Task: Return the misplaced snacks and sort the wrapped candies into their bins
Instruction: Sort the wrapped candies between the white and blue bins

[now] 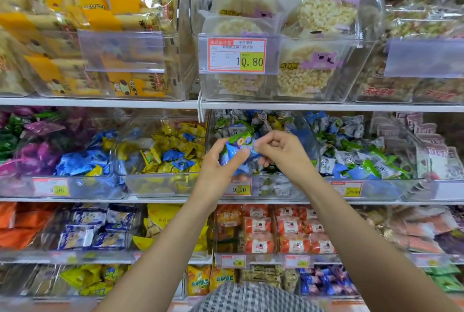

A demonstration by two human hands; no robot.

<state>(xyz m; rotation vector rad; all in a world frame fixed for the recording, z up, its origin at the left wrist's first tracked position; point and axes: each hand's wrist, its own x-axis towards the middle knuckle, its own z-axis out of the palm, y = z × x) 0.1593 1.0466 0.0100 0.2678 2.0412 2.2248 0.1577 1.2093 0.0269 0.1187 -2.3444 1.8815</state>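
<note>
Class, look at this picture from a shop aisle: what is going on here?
A person stands at shelves of clear snack bins. The left hand holds a small bunch of blue wrapped candies, with a green one on top. The right hand pinches at the bunch with its fingers, as if picking one out. Both hands hover in front of the mixed candy bin on the middle shelf. To its left is a bin of yellow and blue candies.

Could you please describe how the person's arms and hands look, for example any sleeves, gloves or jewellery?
Both forearms are bare up to the picture's lower edge; no sleeves are visible. The left hand and the right hand wear no gloves, and no rings, watch or bracelets can be seen. At the bottom, a black-and-white checked garment shows.
</note>
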